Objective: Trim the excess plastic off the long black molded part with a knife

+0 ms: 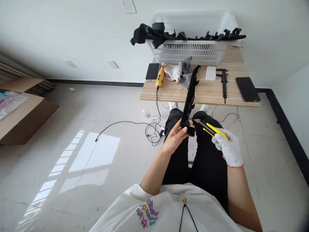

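My bare left hand (175, 138) grips a long black plastic part (188, 100) by its lower end. The part slants up and away, its far tip over the table. In my right hand (228, 146), which wears a white knit glove with an orange cuff edge, is a yellow utility knife (213, 130). Its blade is out and points left, close to the part's lower end; whether it touches cannot be made out. Both hands are above my lap, in front of the table's near edge.
On the wooden table (166, 95) lie a yellow corded tool (160, 77), a glove and grey cloth (184, 71), a white box (210, 73), a caliper (224, 85) and two phones. A white basket (190, 53) behind carries black parts (154, 33). Cables (154, 135) cross the floor.
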A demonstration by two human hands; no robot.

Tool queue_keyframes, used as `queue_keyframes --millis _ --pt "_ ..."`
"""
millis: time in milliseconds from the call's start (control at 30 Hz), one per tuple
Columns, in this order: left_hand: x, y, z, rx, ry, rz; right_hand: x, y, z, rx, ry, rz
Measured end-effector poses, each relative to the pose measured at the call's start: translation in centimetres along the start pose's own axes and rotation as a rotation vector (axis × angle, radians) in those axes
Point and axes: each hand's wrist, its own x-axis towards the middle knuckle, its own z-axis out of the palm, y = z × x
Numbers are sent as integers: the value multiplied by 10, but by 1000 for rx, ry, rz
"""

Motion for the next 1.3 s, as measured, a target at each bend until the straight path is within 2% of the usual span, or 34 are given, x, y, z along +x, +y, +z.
queue_keyframes --millis 100,233,367,500,600,633,733,767,867,1000,1100,1133,1267,1300 --pt "1 4 -7 -6 -2 15 9 3 6 8 -123 24" --pt "4 9 -13 27 -11 22 13 -3 9 -64 -53 16" --pt "6 14 -14 59 -20 27 11 -11 1 -141 -137 41" --pt "8 16 -12 60 -12 19 9 -12 -5 -113 -13 31" --pt "10 14 -12 47 -17 9 10 -8 -1 -67 -109 52" --pt "11 13 -13 43 -20 7 11 -7 2 -66 -90 51" --pt "11 9 -14 39 -21 -1 15 -3 11 -13 87 33" --pt "11 9 -15 41 -19 -3 16 -3 13 14 101 37" --pt "10 9 -14 55 -23 2 22 -9 16 6 -4 55" --pt "13 13 -10 69 -30 -7 38 -30 16 -85 -76 3" --pt "17 14 -7 69 -5 -46 54 -41 19 -131 -244 -6" --pt "18 14 -6 71 7 -60 59 -41 20 -162 -260 -6" --pt "19 12 -7 108 42 -112 70 -32 23 -182 -65 -7" --pt "18 11 -8 121 45 -121 70 -29 22 -160 -63 1"
